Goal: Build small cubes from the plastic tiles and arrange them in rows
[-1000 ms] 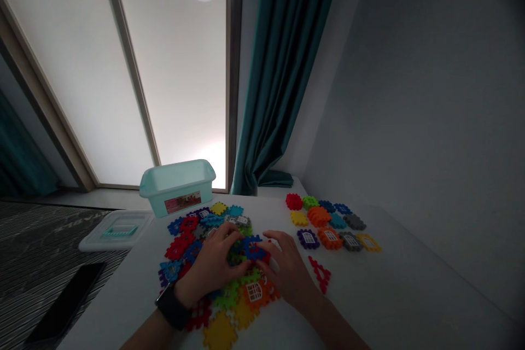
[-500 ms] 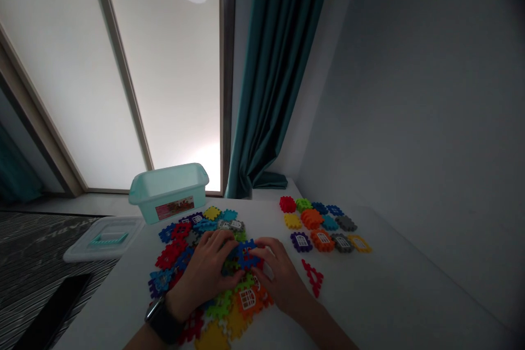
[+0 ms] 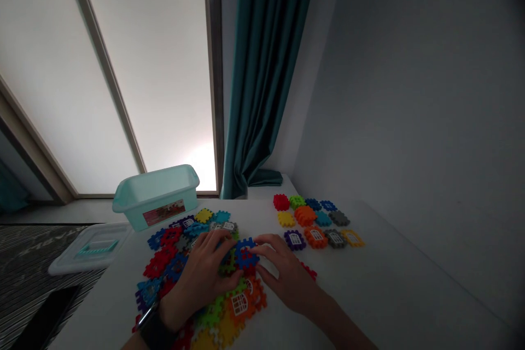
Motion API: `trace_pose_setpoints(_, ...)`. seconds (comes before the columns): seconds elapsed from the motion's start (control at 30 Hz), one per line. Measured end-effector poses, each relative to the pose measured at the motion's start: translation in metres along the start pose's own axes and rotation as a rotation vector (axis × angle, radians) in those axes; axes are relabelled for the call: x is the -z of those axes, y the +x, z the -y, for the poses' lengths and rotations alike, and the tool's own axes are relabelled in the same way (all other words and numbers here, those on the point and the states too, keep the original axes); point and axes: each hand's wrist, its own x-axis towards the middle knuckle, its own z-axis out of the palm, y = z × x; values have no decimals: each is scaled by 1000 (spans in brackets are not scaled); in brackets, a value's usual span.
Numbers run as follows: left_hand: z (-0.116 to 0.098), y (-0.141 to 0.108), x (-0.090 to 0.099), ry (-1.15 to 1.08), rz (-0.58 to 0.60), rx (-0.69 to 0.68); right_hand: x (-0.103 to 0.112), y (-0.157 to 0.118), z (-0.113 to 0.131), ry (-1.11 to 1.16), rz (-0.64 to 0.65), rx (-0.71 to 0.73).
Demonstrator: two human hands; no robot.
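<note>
Watch [image 3: 155, 329]: dark, strapped around the left wrist at the bottom of the view.
Yellow pieces [image 3: 228, 330]: flat, toothed, at the near end of the heap.
Orange piece [image 3: 240, 304]: lying just beyond them, with a white window set in it.
Left hand [image 3: 207, 270]: fingers curved low over the heap, thumb and fingertips close to the left side of the blue piece; I cannot tell whether it grips anything.
Right hand [image 3: 283, 276]: grasping the blue piece at its right edge, fingers bent and thumb below them.
Blue piece [image 3: 243, 247]: between the two hands, over the right side of the heap (red shows at its middle and lower edge; whether that is a second piece I cannot tell).
Red piece [image 3: 309, 270]: on the table just beyond the right wrist, partly hidden by it.
Heap [image 3: 164, 260]: toothed pieces in red, blue, green, grey and yellow, overlapping, running from under the left hand toward the tub.
Sorted pieces [image 3: 315, 237]: three rows right of the heap, grouped by colour, some stacked; white windows show in the purple, orange and grey ones of the nearest row.
Lid [image 3: 65, 263]: clear, with a teal handle, left of the table.
Tub [image 3: 133, 216]: pale green, upright, beyond the heap, a printed label on its front.
Curtain [image 3: 266, 76]: teal, hanging in folds beside pale panels [image 3: 164, 93].
</note>
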Motion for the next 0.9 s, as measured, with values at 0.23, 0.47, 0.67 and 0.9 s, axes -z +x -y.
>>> trace_pose_setpoints(0.23,-15,24,-15,-34,40,-47,26,-9,-16,91,9,-82)
trace_pose_setpoints(0.47,-41,62,-47,-90,71,-73,62,-25,-45,108,-45,-161)
trace_pose_setpoints(0.67,-64,90,-80,-155,111,-110,86,-45,-72,74,-100,-191)
trace_pose_setpoints(0.9,-73,116,-101,-176,239,-80,102,-60,-102,54,-185,-234)
